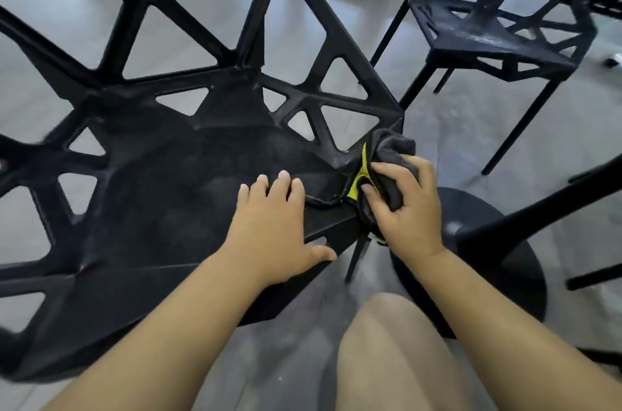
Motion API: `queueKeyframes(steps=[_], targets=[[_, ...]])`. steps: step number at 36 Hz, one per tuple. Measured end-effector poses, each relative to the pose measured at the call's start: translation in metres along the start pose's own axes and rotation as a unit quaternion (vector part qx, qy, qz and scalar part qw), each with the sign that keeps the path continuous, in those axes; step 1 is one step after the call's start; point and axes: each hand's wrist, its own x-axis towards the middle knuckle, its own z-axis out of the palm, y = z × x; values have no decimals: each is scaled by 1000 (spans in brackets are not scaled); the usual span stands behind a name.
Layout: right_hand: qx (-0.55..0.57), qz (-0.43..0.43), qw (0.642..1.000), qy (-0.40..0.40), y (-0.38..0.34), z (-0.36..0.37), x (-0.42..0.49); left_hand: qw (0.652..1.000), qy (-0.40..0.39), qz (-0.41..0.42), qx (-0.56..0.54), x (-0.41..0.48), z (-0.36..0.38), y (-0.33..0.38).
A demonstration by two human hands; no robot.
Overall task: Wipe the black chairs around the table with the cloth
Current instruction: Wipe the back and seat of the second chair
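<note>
A black chair (161,195) with triangular cut-outs fills the left and middle of the head view, its seat right below me. My left hand (272,222) rests on the seat's front right corner, fingers straight on top and thumb over the front edge. My right hand (407,208) grips a bunched dark grey cloth (393,149) with a yellow edge and presses it against the seat's right corner. A loose fold of the cloth lies on the seat between my hands.
A second black chair (498,40) stands at the upper right, its seat dusty. The round black table base (478,259) and its slanted leg sit at the right, beside my knee (397,343). Grey tiled floor lies all around; a dark door frame runs along the top.
</note>
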Motion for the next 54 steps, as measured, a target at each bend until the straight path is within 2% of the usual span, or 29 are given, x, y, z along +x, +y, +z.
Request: queueKeyframes(steps=[12,20,29,34,38,45,50,54], targets=[[-37,-53,998,-28,-6,-4,-1,998,-43,-24,39,-10,9,15],[-82,-218,972,-45,-2,-14,0,998,-54,-4,41,-32,11,3],[-115,-251,955,-105,-36,-18,26,995,-69,30,62,-77,15,-22],[-157,-284,935,-146,-50,-13,34,997,-54,41,-27,-94,17,-44],[-192,-256,932,-171,-58,-10,32,994,-36,25,-102,-90,11,-45],[-181,-285,913,-230,-68,-14,52,990,11,-37,-133,-47,-19,-50],[-202,-330,907,-166,-75,-18,90,993,29,-49,-99,-5,-19,-60],[-224,-320,916,-90,-78,-13,133,996,27,-61,-60,24,-9,-71]])
